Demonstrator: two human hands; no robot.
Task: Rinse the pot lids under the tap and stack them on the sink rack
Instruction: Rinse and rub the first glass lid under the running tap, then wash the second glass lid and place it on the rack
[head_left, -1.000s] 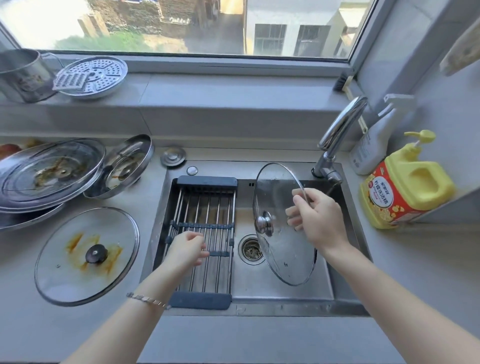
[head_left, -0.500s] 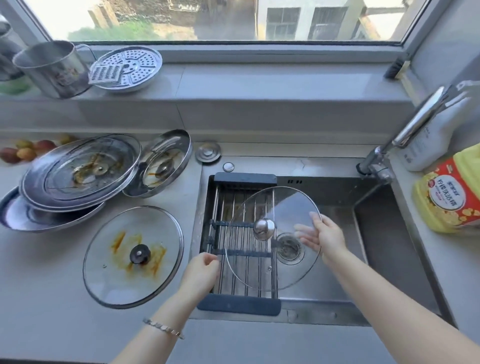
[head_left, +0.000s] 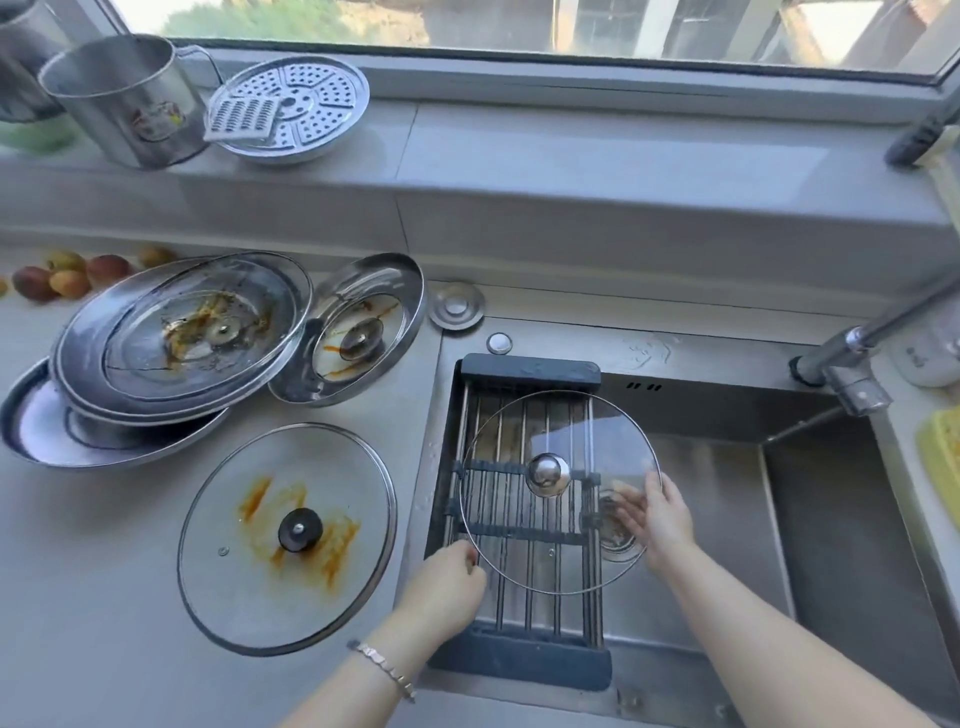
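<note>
- A clean glass lid (head_left: 566, 540) with a round metal knob (head_left: 548, 474) is held over the sink rack (head_left: 524, 654), nearly flat, knob upward
- Its right rim is gripped by the right hand (head_left: 655, 519); the thumb is laid on top and the fingers are seen through the glass beneath
- The left hand (head_left: 444, 582) is closed at the lower left rim, fingers curled together; whether the rim is really pinched cannot be told
- Between the two hands the bars of the rack are seen through the glass, and the sink drain (head_left: 615, 535) is seen just by the right fingers
- Left of the left hand, a glass lid with orange stains (head_left: 244, 587) is laid flat on the counter (head_left: 104, 623)
- Beyond that lid, more soiled lids (head_left: 182, 332) are piled, and a smaller one (head_left: 358, 332) is leaned against them
- Far to the right of the grip the tap (head_left: 852, 353) is seen; no water is seen under it
</note>
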